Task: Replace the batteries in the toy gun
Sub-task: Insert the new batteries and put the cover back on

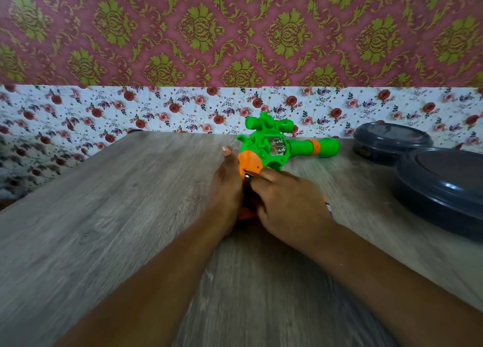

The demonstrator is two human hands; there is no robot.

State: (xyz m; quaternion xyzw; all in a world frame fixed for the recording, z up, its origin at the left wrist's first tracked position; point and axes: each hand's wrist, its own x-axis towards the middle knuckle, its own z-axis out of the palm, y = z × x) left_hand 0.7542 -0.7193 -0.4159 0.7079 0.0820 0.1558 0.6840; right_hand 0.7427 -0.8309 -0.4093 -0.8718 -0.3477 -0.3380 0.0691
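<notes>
Forearms: both bare, nearest the camera, reaching from the lower edge and converging toward the middle of the counter (104, 203).
Left hand (226, 189): lies against the left side of the toy gun's orange grip, back of the hand up, thumb stretched straight toward the far edge with the nail showing beside the orange cap.
Left fingers: hidden under the palm and behind the grip; they seem wrapped round the handle, though how tightly I cannot tell.
Toy gun (277, 145): green body with an orange grip and an orange ring on the barrel, lying on its side at mid-counter, barrel pointing right, scope toward the wall, grip end toward the person and held between both hands.
Battery area: a small dark metallic part shows at the base of the orange cap, between the two hands; details are too blurred to read.
Right hand (290, 203): knuckles up, covering the lower part of the grip from the right.
Right fingers (266, 176): curled and narrow, tips pressed at the dark part by the cap; an orange edge peeks out beyond the wrist.
Dark lidded containers (444, 189): two round grey ones, far right on the counter, well apart from the gun.
Wall: floral paper below, damask pattern above.
</notes>
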